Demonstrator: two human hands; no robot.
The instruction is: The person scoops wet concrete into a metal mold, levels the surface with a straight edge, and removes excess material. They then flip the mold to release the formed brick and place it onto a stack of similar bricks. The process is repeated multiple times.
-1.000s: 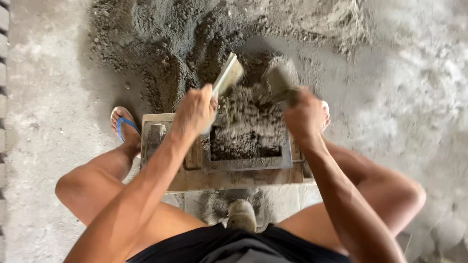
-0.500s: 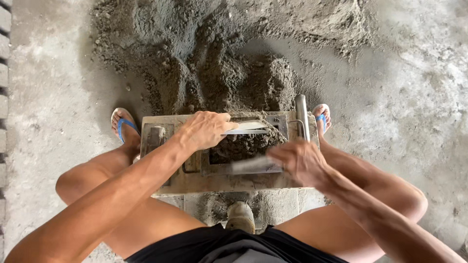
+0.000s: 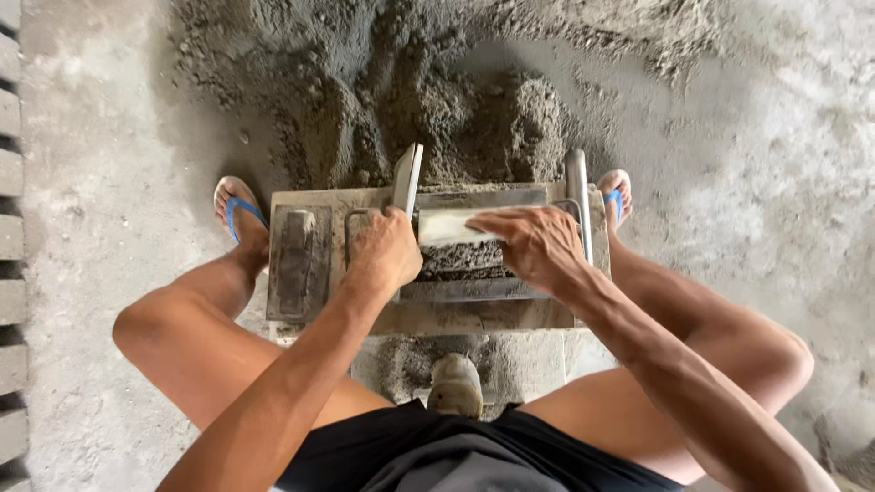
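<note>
A metal block mould [image 3: 483,197] filled with damp grey mix [image 3: 460,260] sits on a board between my knees. My left hand [image 3: 387,253] grips a flat metal plate [image 3: 406,178] that stands on edge at the mould's left side. My right hand [image 3: 538,244] presses a pale flat scraper [image 3: 447,228] across the top of the mix. The two hands are close together over the mould.
A pile of the same grey mix [image 3: 437,118] lies just beyond the mould. A dark metal tamper [image 3: 296,260] rests on the board at left, an upright metal handle [image 3: 577,196] at right. My feet wear blue flip-flops [image 3: 239,214]. Finished blocks [image 3: 9,273] line the left edge.
Both hands came back from the pile, where they scooped mix with the plates, down onto the mould. The right hand's scraper now lies across the mix; the left plate stands upright.
</note>
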